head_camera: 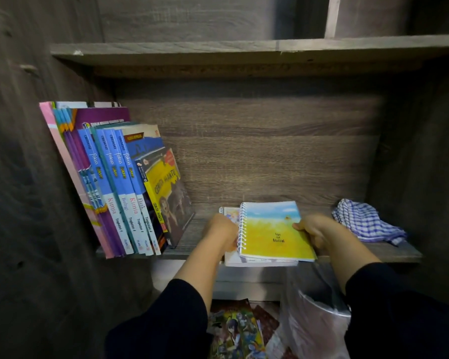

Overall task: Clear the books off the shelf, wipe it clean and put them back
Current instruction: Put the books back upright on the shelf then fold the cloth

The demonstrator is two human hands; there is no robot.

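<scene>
Grey wood-grain shelf (389,251) in a dim alcove: books (119,187) lean at its left end, a checked cloth (366,224) lies crumpled at the right. Mid-shelf, the right hand (315,233) pinches the yellow spiral notebook (272,231) atop a second one, the left hand (222,230) curled at its spiral edge.

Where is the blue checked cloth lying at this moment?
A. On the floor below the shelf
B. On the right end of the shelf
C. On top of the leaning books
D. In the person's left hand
B: the cloth lies crumpled on the shelf at its right end, beyond the right hand, which holds the yellow notebook.
</scene>
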